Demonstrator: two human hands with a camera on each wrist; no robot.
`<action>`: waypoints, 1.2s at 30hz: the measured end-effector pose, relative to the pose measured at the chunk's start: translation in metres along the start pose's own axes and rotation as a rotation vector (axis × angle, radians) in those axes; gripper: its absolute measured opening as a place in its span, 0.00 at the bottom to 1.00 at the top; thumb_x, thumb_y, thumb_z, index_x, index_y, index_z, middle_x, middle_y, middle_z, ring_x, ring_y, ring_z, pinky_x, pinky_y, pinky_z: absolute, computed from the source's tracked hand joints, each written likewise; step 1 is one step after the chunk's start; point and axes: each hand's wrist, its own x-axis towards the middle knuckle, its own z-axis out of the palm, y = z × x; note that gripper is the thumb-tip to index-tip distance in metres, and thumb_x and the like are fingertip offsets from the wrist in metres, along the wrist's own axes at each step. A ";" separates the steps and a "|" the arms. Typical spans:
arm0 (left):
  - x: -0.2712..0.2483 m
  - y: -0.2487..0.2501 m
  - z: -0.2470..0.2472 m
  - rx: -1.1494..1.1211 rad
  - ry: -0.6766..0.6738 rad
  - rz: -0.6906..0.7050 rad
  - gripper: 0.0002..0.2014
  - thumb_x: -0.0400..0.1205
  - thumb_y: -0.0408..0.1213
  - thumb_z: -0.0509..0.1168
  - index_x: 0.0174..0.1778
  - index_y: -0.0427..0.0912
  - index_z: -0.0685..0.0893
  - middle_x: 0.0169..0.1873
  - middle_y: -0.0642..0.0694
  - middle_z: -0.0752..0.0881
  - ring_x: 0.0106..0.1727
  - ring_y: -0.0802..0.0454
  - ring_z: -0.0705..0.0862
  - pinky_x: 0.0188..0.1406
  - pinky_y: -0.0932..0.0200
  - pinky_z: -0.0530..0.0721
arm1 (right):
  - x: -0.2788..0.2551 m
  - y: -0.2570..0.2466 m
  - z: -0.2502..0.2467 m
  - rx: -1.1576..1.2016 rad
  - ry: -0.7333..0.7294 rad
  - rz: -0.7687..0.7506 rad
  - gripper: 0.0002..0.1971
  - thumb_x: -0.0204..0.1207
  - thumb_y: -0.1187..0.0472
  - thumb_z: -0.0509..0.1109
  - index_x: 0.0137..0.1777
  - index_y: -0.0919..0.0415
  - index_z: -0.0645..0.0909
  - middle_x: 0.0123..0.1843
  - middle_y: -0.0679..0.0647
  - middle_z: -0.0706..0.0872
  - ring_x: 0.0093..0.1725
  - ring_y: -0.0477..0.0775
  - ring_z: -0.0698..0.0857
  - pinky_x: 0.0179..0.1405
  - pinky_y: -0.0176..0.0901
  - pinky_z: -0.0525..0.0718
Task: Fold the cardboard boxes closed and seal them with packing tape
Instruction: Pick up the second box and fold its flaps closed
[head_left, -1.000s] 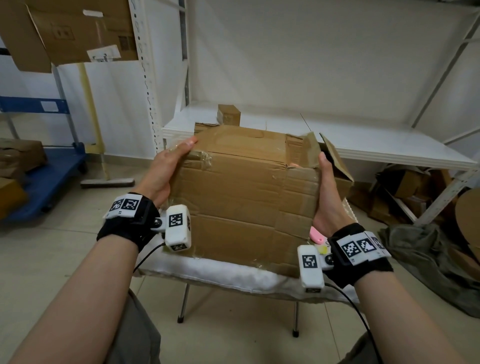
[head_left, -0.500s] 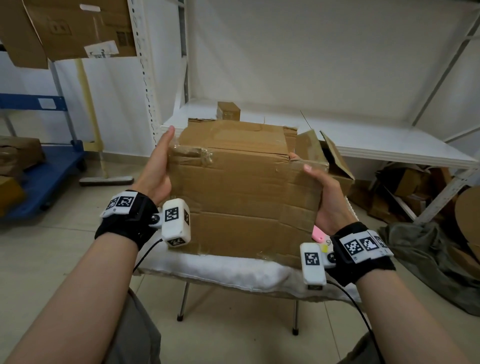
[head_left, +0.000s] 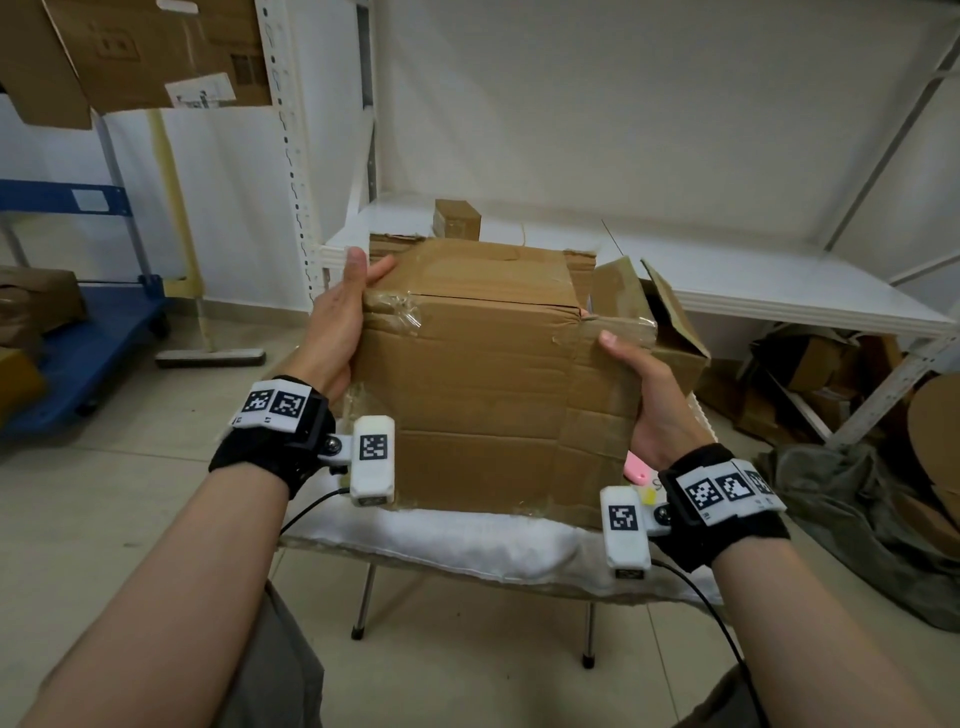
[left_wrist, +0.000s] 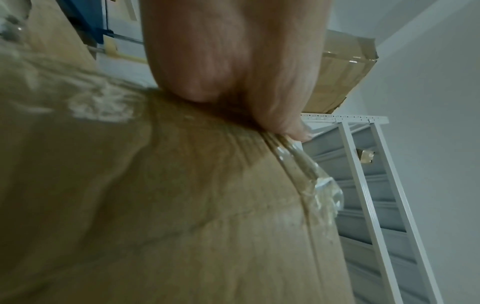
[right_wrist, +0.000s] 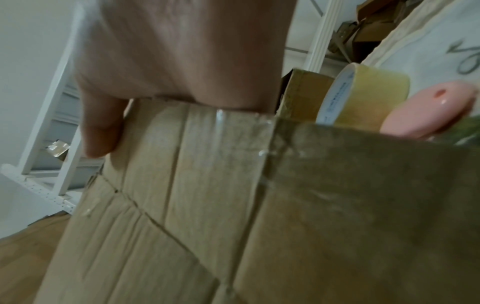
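1. The cardboard box (head_left: 483, 374) is kept on the white cushion (head_left: 467, 540).
2. The left hand (head_left: 335, 322) is pressed flat, fingers straight, thumb now laid on top.
3. The right corner is kept clasped by the right hand (head_left: 649, 395).

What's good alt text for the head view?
A left hand pressed flat and a right hand gripping the corner hold a worn brown cardboard box, top flaps folded down, on a white padded stool. A white metal shelf behind carries a small cardboard box.
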 end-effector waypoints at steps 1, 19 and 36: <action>0.000 0.000 0.001 0.005 -0.015 0.006 0.31 0.84 0.68 0.48 0.68 0.55 0.86 0.63 0.50 0.88 0.64 0.54 0.85 0.73 0.47 0.79 | 0.000 0.000 0.000 -0.006 0.003 0.002 0.16 0.81 0.54 0.67 0.67 0.50 0.86 0.63 0.57 0.91 0.63 0.58 0.90 0.61 0.60 0.87; 0.003 -0.004 -0.018 -0.024 -0.337 0.006 0.41 0.59 0.65 0.80 0.64 0.45 0.86 0.62 0.44 0.89 0.67 0.44 0.83 0.63 0.44 0.82 | 0.017 0.005 -0.005 -0.298 0.264 -0.241 0.23 0.76 0.45 0.74 0.68 0.56 0.83 0.60 0.51 0.91 0.60 0.51 0.90 0.60 0.48 0.88; -0.003 0.014 -0.010 -0.200 -0.263 0.035 0.18 0.64 0.40 0.76 0.51 0.44 0.86 0.44 0.49 0.92 0.48 0.53 0.91 0.44 0.58 0.89 | 0.024 0.007 0.004 -0.258 0.354 -0.466 0.21 0.82 0.61 0.67 0.74 0.54 0.72 0.58 0.48 0.83 0.56 0.45 0.83 0.60 0.45 0.82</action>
